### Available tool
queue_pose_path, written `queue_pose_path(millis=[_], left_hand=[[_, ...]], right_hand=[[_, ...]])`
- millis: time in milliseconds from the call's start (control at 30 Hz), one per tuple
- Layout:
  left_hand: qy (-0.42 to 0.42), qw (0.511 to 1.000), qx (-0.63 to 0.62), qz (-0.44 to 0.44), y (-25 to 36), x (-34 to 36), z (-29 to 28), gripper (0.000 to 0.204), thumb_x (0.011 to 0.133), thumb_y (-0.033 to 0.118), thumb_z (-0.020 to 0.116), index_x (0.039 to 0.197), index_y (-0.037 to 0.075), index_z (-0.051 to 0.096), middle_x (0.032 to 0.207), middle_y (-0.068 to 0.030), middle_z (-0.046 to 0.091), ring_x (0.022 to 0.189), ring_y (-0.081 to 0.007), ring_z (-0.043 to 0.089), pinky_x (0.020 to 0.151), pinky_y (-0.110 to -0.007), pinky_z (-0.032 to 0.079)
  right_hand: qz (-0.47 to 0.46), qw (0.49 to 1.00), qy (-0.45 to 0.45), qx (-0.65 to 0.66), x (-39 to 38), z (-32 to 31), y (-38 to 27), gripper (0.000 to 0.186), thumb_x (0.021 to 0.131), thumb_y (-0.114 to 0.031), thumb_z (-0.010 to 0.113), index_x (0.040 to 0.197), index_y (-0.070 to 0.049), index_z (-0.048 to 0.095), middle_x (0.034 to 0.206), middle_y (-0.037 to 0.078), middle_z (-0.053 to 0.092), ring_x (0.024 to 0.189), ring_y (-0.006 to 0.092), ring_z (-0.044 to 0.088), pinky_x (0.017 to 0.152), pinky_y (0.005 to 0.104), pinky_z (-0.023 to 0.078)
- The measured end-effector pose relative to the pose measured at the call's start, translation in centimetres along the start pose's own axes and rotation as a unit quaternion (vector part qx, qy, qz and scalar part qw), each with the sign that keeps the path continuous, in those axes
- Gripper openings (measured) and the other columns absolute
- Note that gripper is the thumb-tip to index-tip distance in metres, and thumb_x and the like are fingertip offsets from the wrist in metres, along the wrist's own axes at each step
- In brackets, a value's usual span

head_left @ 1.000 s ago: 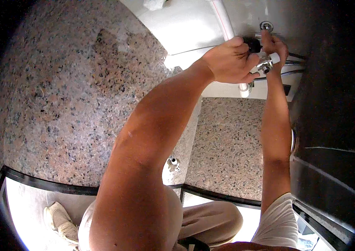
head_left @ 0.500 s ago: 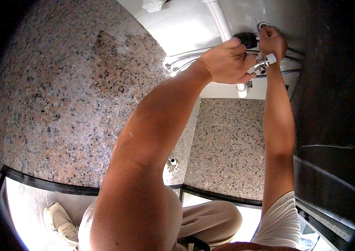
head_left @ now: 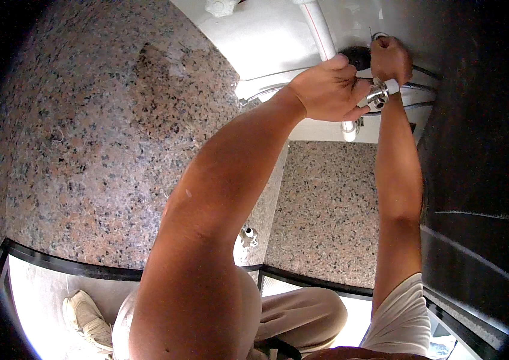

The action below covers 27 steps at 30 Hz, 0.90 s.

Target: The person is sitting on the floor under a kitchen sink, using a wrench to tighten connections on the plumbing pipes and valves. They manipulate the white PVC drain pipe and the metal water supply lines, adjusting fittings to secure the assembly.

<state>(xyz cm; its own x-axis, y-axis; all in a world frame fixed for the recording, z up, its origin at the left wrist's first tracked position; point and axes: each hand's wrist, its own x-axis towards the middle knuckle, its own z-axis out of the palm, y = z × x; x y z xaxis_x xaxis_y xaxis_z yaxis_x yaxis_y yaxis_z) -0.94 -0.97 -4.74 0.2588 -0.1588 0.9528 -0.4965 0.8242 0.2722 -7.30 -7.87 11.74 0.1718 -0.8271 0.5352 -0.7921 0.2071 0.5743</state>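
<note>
My left hand (head_left: pixel 328 90) is closed around a chrome angle valve (head_left: pixel 378 96) with a white end piece (head_left: pixel 393 86). The valve sticks out to the right of my fingers, in front of my right wrist. My right hand (head_left: pixel 391 60) is closed in a fist by the back wall, beside a round fitting (head_left: pixel 379 37) there. Its fingertips are turned away, so what they pinch is hidden. A white pipe (head_left: pixel 316 25) with a red stripe runs down behind my left hand, and its lower end (head_left: pixel 349 131) shows beneath.
Braided hoses (head_left: pixel 418 87) run along the back wall behind both hands, near a dark round part (head_left: pixel 358 58). Another metal valve (head_left: pixel 248 236) lies near my left elbow. A speckled stone panel (head_left: pixel 104 132) stands left, a dark panel (head_left: pixel 476 180) right. A white knob (head_left: pixel 222 6) is at the top.
The valve in my left hand has shifted slightly right and tilted a little. My right fist has turned slightly by the wall fitting. Both hands keep their grip.
</note>
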Motion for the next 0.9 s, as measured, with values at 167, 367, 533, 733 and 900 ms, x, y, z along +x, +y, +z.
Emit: queue_pose_path(millis=[167,367,533,733,900], left_hand=[[0.012,1.0,0.011,0.011,-0.1,0.0,0.3,0.035,0.082,0.044,0.067,0.078,0.013,0.051,0.065,0.0,0.048,0.069,-0.0179,0.054,0.073,-0.033,0.04],[0.023,1.0,0.0,0.007,0.0,0.0,0.2,0.034,0.082,0.043,0.067,0.077,0.013,0.051,0.064,0.0,0.047,0.067,-0.0182,0.053,0.073,-0.033,0.04],[0.014,1.0,0.013,0.009,0.0,0.0,0.1,0.034,0.081,0.043,0.067,0.077,0.013,0.051,0.064,0.0002,0.047,0.067,-0.0179,0.053,0.073,-0.033,0.04],[0.006,1.0,0.0,0.011,-0.1,0.1,0.2,0.035,0.081,0.044,0.067,0.077,0.013,0.051,0.064,0.001,0.047,0.068,-0.0173,0.053,0.074,-0.033,0.04],[-0.028,0.999,0.026,0.001,-0.2,-0.4,-0.3,0.036,0.081,0.044,0.068,0.077,0.013,0.051,0.066,0.0009,0.048,0.07,-0.0177,0.054,0.074,-0.033,0.04]], right_hand=[[-0.003,0.999,0.021,-0.024,-0.1,0.7,-0.1,0.037,0.085,-0.042,0.055,0.109,-0.019,0.071,0.112,0.011,0.07,0.101,0.0377,0.067,0.087,0.051,0.052],[0.019,0.996,0.047,-0.076,0.0,1.2,-0.7,0.031,0.083,-0.044,0.057,0.101,-0.025,0.073,0.097,0.009,0.074,0.093,0.0354,0.07,0.082,0.0483,0.054],[0.004,0.995,0.052,-0.08,1.1,2.1,0.4,0.03,0.081,-0.044,0.058,0.099,-0.024,0.072,0.096,0.009,0.074,0.091,0.0359,0.07,0.081,0.0486,0.054],[0.027,0.996,0.051,-0.066,-0.2,1.4,-0.3,0.039,0.08,-0.046,0.059,0.104,-0.017,0.07,0.101,0.013,0.072,0.094,0.0379,0.069,0.084,0.0483,0.053],[-0.037,0.996,0.013,0.075,-2.2,0.3,1.3,0.03,0.083,-0.038,0.062,0.095,-0.012,0.069,0.091,0.012,0.072,0.082,0.0262,0.069,0.074,0.0406,0.052]])
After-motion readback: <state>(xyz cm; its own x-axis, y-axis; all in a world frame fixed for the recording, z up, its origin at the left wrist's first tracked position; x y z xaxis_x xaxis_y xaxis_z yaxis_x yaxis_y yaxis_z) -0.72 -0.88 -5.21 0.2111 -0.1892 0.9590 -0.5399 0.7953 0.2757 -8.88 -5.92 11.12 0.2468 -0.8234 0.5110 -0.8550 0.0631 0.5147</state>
